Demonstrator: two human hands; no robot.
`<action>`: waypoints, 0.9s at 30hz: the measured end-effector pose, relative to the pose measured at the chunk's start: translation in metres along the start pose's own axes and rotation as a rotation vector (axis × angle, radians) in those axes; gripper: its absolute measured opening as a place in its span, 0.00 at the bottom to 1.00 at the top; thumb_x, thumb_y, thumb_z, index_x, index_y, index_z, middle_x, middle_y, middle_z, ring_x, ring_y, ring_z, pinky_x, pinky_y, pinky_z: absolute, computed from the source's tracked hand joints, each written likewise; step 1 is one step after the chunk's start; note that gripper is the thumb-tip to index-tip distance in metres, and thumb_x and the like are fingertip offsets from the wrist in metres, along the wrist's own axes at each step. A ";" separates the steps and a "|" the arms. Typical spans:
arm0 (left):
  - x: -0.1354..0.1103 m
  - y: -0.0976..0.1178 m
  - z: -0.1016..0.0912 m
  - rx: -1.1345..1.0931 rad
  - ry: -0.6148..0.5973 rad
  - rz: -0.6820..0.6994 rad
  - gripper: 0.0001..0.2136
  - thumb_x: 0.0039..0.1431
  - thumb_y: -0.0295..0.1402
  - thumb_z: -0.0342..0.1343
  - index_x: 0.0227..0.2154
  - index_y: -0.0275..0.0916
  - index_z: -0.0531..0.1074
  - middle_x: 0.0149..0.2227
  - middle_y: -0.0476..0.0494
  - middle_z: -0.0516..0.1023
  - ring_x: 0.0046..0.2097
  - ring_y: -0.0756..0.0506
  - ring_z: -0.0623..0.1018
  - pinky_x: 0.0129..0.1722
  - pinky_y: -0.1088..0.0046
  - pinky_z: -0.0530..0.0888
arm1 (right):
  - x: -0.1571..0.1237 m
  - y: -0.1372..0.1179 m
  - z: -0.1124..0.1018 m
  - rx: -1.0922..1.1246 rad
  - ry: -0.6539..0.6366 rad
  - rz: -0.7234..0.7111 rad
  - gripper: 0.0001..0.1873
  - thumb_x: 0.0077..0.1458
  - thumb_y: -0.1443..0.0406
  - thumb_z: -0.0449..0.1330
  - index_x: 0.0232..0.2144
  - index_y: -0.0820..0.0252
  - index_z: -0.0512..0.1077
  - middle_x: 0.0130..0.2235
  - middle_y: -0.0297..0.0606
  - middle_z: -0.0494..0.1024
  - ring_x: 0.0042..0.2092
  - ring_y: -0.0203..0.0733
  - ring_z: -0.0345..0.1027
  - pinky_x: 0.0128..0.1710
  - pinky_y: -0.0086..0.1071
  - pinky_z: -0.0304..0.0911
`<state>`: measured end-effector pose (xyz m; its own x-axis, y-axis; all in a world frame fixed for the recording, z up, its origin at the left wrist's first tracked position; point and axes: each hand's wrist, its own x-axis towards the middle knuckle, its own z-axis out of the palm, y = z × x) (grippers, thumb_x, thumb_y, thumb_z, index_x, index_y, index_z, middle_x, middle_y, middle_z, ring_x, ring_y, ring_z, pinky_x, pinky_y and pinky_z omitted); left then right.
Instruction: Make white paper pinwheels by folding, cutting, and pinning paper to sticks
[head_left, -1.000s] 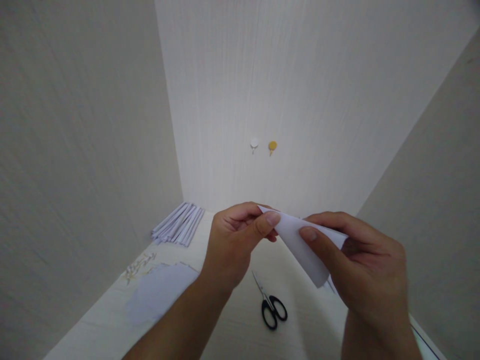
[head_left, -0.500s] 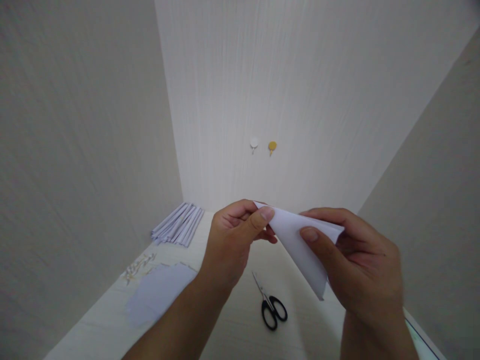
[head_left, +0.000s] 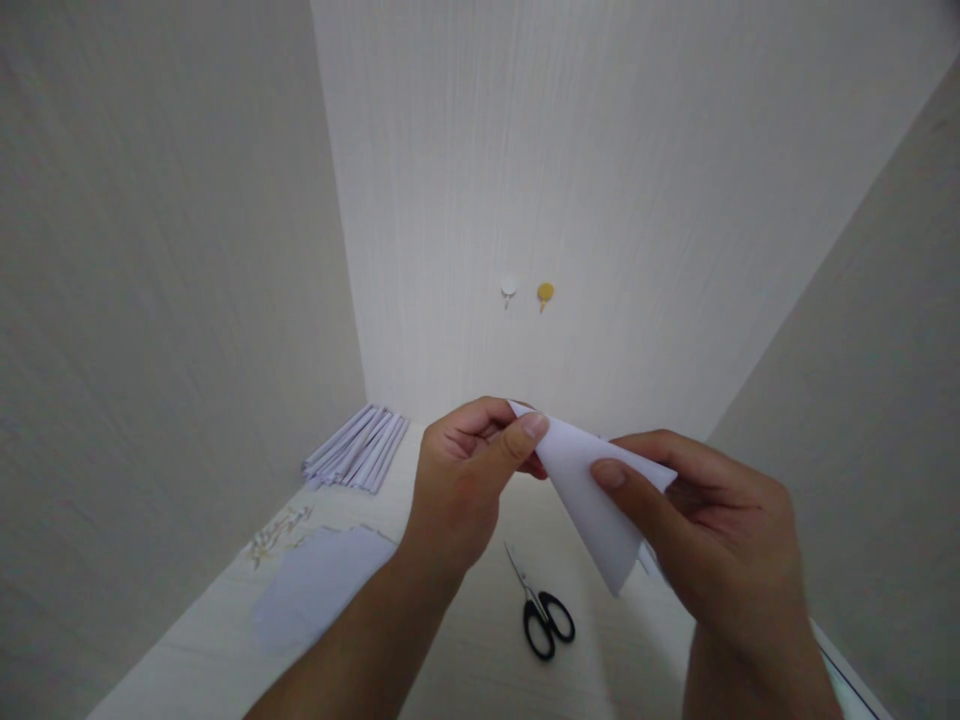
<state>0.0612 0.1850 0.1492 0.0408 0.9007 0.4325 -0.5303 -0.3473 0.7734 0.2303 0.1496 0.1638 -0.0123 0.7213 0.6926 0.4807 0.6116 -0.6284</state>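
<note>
Above the table I hold a folded white sheet of paper [head_left: 585, 475], shaped like a narrow triangle or cone. My left hand [head_left: 472, 480] pinches its pointed tip between thumb and fingers. At the wider end, my right hand [head_left: 712, 530] grips the paper, thumb on the near face and fingers behind it, partly hidden. Below the paper, scissors [head_left: 537, 605] with black handles lie on the table, blades pointing away from me.
Rolled white paper sticks [head_left: 356, 450] lie in a pile at the back left. Nearer are small white-tipped pieces [head_left: 277, 535] and flat white paper [head_left: 319, 585]. Two hooks, one white [head_left: 508, 287] and one yellow [head_left: 545, 292], hang on the back wall [head_left: 450, 200].
The paper's wide end has swung slightly left and its lower corner has shifted left. My right thumb has moved a little left and down along it. My left hand keeps its pinch.
</note>
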 end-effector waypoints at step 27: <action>-0.005 0.000 0.002 0.158 0.064 0.075 0.07 0.51 0.33 0.71 0.30 0.37 0.80 0.28 0.48 0.81 0.27 0.51 0.77 0.28 0.76 0.75 | 0.011 0.019 -0.002 0.547 0.230 0.234 0.17 0.45 0.64 0.75 0.39 0.53 0.77 0.27 0.30 0.81 0.25 0.39 0.75 0.27 0.32 0.74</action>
<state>0.0629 0.1797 0.1480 -0.0504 0.8839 0.4649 -0.3897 -0.4459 0.8058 0.2413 0.1684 0.1599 0.2565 0.8046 0.5355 -0.0705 0.5681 -0.8199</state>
